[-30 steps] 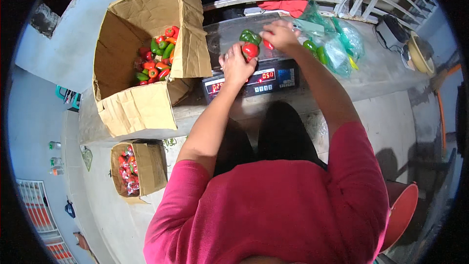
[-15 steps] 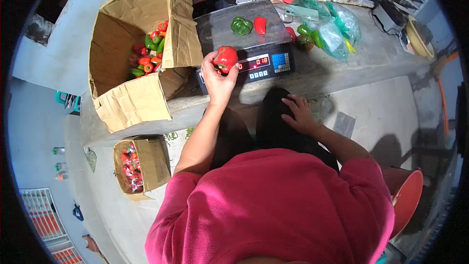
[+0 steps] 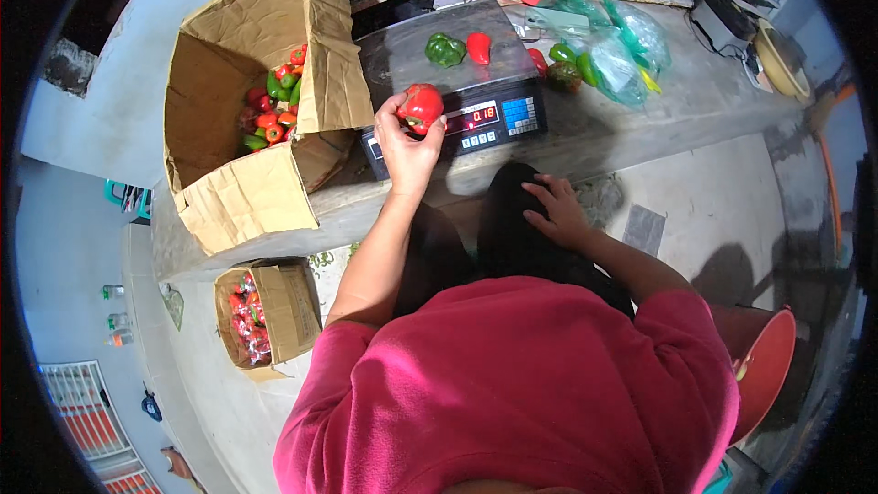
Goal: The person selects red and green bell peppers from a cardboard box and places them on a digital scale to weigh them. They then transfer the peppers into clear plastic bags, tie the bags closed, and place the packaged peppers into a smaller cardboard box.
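Left hand (image 3: 405, 148): curved at fingers and thumb around a red bell pepper (image 3: 422, 109), gripping it firmly.
Red bell pepper: rounded, glossy and lobed, just above the centre of the frame, over the front panel of the digital scale (image 3: 393, 44).
Right hand (image 3: 560, 210): relaxed, with slightly parted fingers, laid on dark cloth trousers (image 3: 505, 229) right of centre.
Digital scale: flat, smooth metal platform at upper centre, with glowing red digits and blue keys below.
Platform load: squat, shiny green bell pepper (image 3: 445, 49) beside a smaller, tapered red pepper (image 3: 478, 48).
Large carton (image 3: 242, 194): creased brown cardboard, upper left, open-flapped, holding mixed red and green peppers (image 3: 274, 114).
Small carton (image 3: 291, 311): cardboard, lower left, holding red peppers in clear, shiny plastic.
Plastic bags (image 3: 618, 69): thin, crumpled, translucent green, upper right.
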The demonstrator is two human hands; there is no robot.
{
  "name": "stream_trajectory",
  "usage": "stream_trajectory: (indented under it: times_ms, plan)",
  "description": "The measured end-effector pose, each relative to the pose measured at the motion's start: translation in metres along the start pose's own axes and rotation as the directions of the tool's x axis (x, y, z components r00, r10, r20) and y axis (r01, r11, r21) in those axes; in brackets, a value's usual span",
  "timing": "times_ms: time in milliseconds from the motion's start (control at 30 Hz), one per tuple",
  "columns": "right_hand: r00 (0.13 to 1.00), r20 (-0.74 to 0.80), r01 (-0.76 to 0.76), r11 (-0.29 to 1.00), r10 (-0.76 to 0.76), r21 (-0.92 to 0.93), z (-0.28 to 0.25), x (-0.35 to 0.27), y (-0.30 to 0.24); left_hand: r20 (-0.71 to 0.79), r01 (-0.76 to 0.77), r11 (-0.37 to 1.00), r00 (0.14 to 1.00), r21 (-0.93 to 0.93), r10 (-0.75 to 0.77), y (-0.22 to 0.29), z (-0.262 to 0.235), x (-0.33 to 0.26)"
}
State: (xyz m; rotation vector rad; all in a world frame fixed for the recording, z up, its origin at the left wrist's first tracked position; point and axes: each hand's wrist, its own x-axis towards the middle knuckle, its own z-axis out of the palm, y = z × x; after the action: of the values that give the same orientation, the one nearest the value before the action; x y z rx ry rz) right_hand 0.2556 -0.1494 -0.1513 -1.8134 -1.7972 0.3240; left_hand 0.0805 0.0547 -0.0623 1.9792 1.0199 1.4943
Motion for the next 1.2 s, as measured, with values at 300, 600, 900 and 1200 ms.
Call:
stream_trajectory:
  times_ms: [300,600,900,1200]
  plan:
    - [0.999,-0.034,0.021,1.0,-0.02,0.02,0.005,0.006,0.015,0.055,-0.009,0.995,0.998,0.095,0.003,-0.008,0.011,0.008]
    - [0.902,-0.408,-0.226,0.959,0.14,-0.17,-0.049,0.156,0.125,0.071,0.017,0.999,0.997,0.039,-0.019,-0.002,0.011,0.013]
    - [0.901,-0.18,-0.429,0.758,0.394,-0.491,-0.043,0.2,0.144,0.166,0.126,0.986,0.976,0.11,-0.144,-0.026,-0.032,-0.045]
    - [0.939,-0.135,-0.337,0.76,0.317,-0.556,-0.021,0.244,0.162,0.207,0.309,0.95,0.933,-0.05,-0.293,-0.043,-0.046,-0.098]
